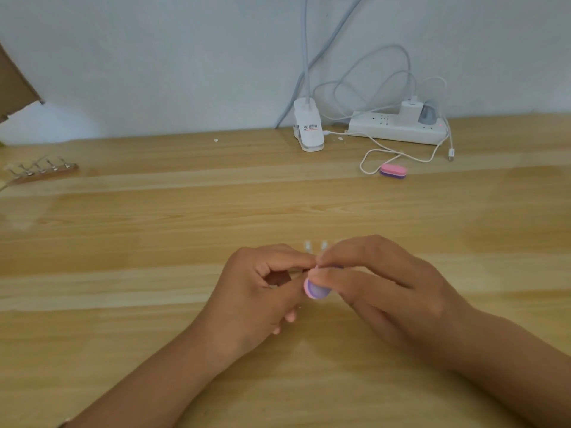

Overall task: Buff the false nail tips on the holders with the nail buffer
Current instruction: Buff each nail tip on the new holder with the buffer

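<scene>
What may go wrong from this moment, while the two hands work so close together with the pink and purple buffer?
1. The left hand pinches a small piece, hidden by its fingers, right against the nail buffer that the right hand grips; the buffer may rub the fingertips or flick the piece away.
2. Two small clear pieces, blurred, sit just behind the hands; a wide stroke may knock them.
</scene>
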Demonstrator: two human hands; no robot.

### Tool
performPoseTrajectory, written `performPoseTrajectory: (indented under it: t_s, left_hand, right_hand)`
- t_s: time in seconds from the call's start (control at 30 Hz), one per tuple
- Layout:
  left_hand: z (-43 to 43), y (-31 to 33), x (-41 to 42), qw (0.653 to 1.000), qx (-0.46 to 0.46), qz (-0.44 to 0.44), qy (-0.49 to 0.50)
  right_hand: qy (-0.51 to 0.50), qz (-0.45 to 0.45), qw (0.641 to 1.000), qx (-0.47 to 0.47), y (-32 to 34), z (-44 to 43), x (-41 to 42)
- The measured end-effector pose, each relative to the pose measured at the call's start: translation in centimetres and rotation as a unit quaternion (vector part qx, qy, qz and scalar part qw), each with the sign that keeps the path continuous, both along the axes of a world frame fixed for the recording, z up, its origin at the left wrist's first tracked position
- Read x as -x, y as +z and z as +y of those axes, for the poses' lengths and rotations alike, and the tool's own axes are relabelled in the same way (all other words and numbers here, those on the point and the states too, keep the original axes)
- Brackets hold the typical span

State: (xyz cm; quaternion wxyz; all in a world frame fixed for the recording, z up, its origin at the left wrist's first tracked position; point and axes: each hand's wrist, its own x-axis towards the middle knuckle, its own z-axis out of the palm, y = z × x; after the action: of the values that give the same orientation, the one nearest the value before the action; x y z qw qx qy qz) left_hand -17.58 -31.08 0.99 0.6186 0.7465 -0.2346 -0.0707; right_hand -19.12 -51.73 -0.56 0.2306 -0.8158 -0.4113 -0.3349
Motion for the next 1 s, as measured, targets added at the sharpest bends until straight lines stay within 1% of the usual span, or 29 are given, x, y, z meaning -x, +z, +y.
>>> performPoseTrajectory:
  t_s: [0.07, 0.13, 0.2, 0.3, 0.37, 0.47, 0.53, 0.63, 0.7, 0.8, 0.93, 1.0]
  left_hand:
    - [0.0, -0.1, -0.1, 1.000, -0.010, -0.010, 0.009]
    - [-0.1, -0.1, -0.2, 0.999, -0.020, -0.018, 0.022]
    - [-0.1, -0.2, -0.1, 0.999, -0.018, -0.027, 0.021]
    - [0.0, -0.1, 0.1, 0.999, -0.018, -0.033, 0.019]
    - [0.0, -0.1, 0.1, 0.999, -0.025, -0.039, 0.024]
    - [-0.1, -0.2, 0.0, 0.998, -0.034, -0.042, 0.038]
    - [-0.1, -0.3, 0.1, 0.998, -0.032, -0.047, 0.033]
    - [0.0, -0.3, 0.2, 0.997, -0.032, -0.064, 0.025]
    - [-0.1, -0.3, 0.1, 0.997, -0.035, -0.069, 0.030]
    - [-0.2, -0.3, 0.1, 0.996, -0.042, -0.061, 0.042]
    - [0.1, -0.2, 0.2, 0.997, -0.044, -0.046, 0.034]
    - [0.2, -0.1, 0.1, 0.998, -0.039, -0.042, 0.041]
  right_hand:
    - [-0.017, 0.007, 1.000, 0.011, 0.4, -0.9, -0.5]
    - [-0.039, 0.021, 0.999, 0.002, 0.7, -1.7, -0.7]
    - [-0.030, 0.030, 0.999, -0.012, 0.5, -1.2, -0.4]
    - [0.006, 0.008, 1.000, -0.002, -0.1, 0.2, 0.3]
    - [-0.004, 0.009, 1.000, 0.016, 0.2, -0.6, -0.1]
    - [-0.035, 0.029, 0.999, 0.010, 0.7, -1.7, -0.6]
    - [-0.017, 0.033, 0.999, 0.003, 0.4, -0.9, -0.1]
    - [0.012, 0.017, 0.999, 0.025, -0.1, 0.0, 0.4]
    - [-0.005, 0.017, 0.999, 0.030, 0.4, -0.9, -0.2]
    - [-0.038, 0.023, 0.999, 0.029, 0.6, -1.6, -0.5]
    - [0.003, 0.015, 0.999, 0.035, -0.2, -0.2, 0.5]
    - [0.000, 0.011, 0.999, 0.046, 0.1, -0.8, 0.1]
